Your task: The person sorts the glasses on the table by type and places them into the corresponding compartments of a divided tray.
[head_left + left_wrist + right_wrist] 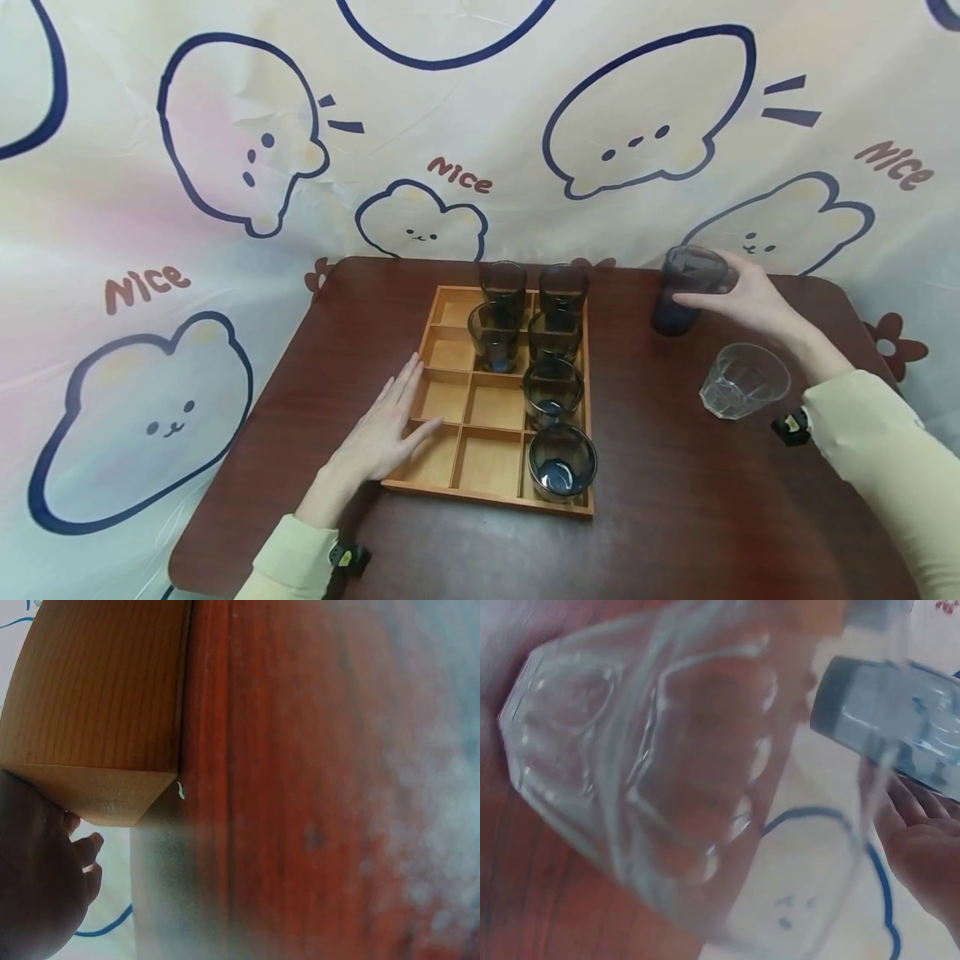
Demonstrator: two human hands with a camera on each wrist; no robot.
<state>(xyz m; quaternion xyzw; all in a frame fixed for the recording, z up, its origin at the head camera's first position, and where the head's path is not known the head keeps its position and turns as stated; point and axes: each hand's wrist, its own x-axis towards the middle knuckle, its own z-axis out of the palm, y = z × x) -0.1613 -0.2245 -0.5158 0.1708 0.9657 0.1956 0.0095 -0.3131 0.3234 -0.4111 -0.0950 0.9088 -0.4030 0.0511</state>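
Note:
My right hand grips a dark tinted drinking glass at the back right. In the right wrist view that glass appears raised off the tabletop. A clear drinking glass stands on the table below my right forearm and fills much of the right wrist view. My left hand rests with extended fingers at the left edge of a divided wooden tray. Dark glasses fill the tray's right column, among them a front one. Two more, including one glass, occupy the middle column's rear compartments.
The tray's left column and two front middle compartments show bare wood. The brown table has rounded corners. A curtain with cartoon outlines hangs behind and beside it.

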